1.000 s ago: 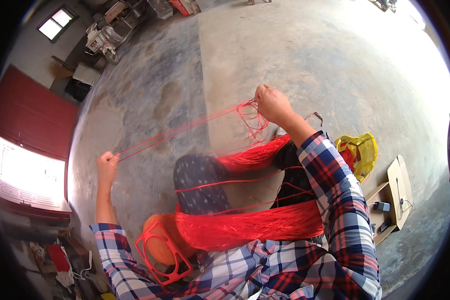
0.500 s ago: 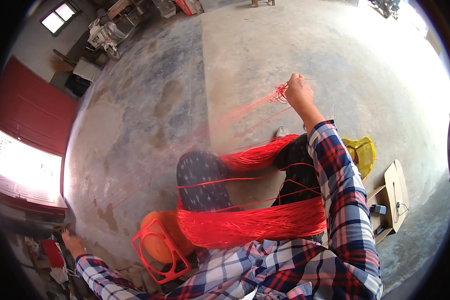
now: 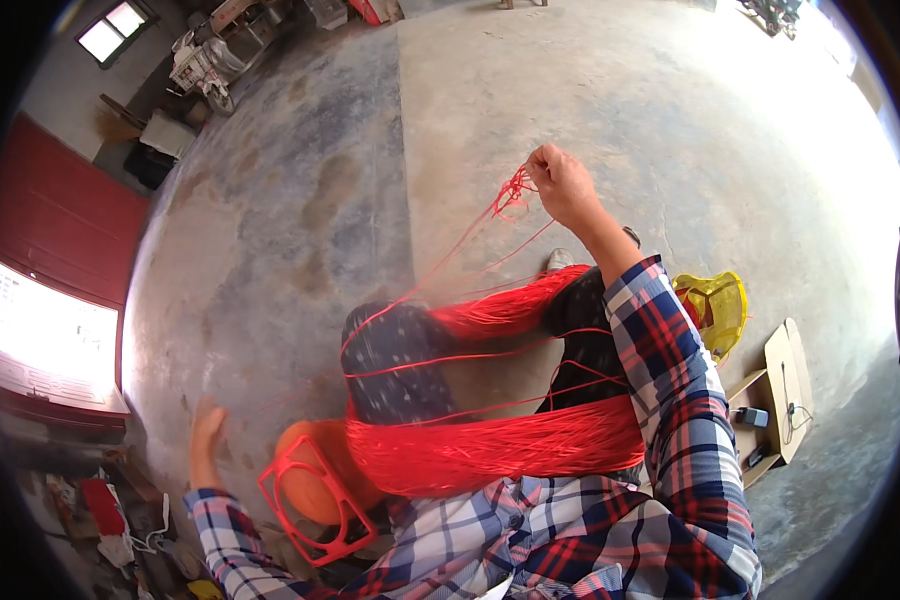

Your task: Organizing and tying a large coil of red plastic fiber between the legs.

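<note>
A thick skein of red cord (image 3: pixel 500 445) is looped around my two knees, its near side a broad bundle and its far side (image 3: pixel 505 305) stretched beyond them. Single strands cross between the knees. My right hand (image 3: pixel 565 185) is raised in front of the far side, fingers closed on a tangled clump of red cord (image 3: pixel 513 195). From that clump loose strands run down toward my left knee (image 3: pixel 395 365). Out to the left, above the floor, my left hand (image 3: pixel 206 430) is blurred by motion; whether it holds cord cannot be made out.
An orange rounded object with a red plastic frame (image 3: pixel 315 500) stands by my left side. On the right are a yellow basket (image 3: pixel 715 305) and an open cardboard box (image 3: pixel 770 410) with a small dark device. Assorted items (image 3: pixel 105 510) lie at the lower left.
My left hand has moved right and slightly up from the far left. My right hand has shifted left with the cord clump. The strands, earlier drawn out leftward, now hang toward my left knee.
</note>
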`<state>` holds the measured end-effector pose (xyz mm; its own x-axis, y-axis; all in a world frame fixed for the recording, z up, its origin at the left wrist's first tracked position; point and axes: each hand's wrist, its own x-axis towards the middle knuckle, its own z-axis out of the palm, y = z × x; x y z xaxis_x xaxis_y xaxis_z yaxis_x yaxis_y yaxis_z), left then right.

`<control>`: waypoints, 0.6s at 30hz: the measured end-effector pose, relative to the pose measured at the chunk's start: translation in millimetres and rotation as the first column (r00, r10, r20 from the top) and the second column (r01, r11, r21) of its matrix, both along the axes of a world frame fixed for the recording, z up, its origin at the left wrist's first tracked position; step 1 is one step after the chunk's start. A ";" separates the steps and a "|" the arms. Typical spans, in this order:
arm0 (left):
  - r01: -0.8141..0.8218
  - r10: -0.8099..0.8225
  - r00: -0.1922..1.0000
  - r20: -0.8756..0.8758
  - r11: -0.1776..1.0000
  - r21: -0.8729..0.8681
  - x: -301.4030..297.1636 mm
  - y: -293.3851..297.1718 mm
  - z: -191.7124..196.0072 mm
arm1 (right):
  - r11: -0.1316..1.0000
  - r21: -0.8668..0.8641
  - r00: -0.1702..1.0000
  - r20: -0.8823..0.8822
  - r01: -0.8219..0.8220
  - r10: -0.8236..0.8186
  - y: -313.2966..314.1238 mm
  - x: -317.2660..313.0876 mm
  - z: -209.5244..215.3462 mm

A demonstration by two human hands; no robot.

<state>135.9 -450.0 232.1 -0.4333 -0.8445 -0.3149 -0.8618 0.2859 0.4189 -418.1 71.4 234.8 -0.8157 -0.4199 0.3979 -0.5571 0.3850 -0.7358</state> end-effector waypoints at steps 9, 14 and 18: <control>0.720 -0.604 0.571 -0.556 0.694 -0.014 -362.4 254.7 28.7 | 0.996 -0.077 0.992 0.111 -0.048 0.056 5.0 10.4 6.0; 0.735 -0.440 0.650 -0.619 0.570 0.366 -421.0 340.0 27.5 | 0.994 -0.091 0.991 0.110 -0.067 0.077 5.5 11.5 5.8; 0.717 -0.297 0.691 -0.658 0.388 0.578 -433.9 348.2 27.3 | 0.996 -0.008 0.989 0.115 -0.092 0.092 4.6 11.5 4.9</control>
<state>-298.0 -101.8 259.4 -0.9319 0.0754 -0.3547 -0.3556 0.0017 0.9346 -406.6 75.9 239.6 -0.8142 -0.4940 0.3050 -0.5016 0.3340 -0.7980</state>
